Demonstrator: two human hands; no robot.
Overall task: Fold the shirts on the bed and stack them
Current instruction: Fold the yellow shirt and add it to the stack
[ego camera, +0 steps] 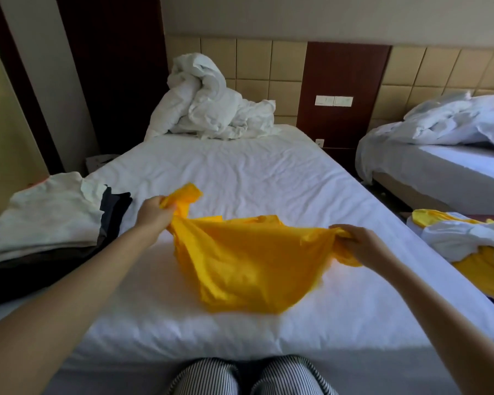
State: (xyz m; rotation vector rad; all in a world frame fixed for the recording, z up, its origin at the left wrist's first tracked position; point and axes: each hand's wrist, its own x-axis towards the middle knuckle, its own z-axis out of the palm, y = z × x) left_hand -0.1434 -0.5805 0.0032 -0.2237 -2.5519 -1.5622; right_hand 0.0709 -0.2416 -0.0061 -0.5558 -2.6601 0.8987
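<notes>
- Left hand [154, 213]: reached forward on an outstretched bare arm, raised above the sheet; fingers curled tight round a bunched corner of the yellow shirt [248, 263], with a loose tail of cloth sticking up past the knuckles
- Right hand [357, 246]: reached forward on a bare arm, slightly lower and nearer than the left; fingers and thumb pinched round the opposite gathered corner of the same garment
- Yellow shirt: held spread between both hands over the near middle of the bed [254, 172]; long axis ran left to right along the stretched top edge; body hung down toward the person, lower part resting crumpled on the white sheet
- Folded stack [49, 220]: lay at the left edge of the bed, white garment on top, dark ones beneath, well apart from the held garment
- Loose pile [468, 246]: lay unfolded at the right edge, yellow and white pieces mixed
- Duvet [208, 109]: heaped at the head end against the tiled headboard [254, 61]
- Second bed [439, 169]: stood to the right, with rumpled white bedding
- Switch plate [333, 100]: fixed to the dark wall panel; any marking too small to read
- Striped trousers [248, 377]: seen at the bottom edge, knees against the mattress
</notes>
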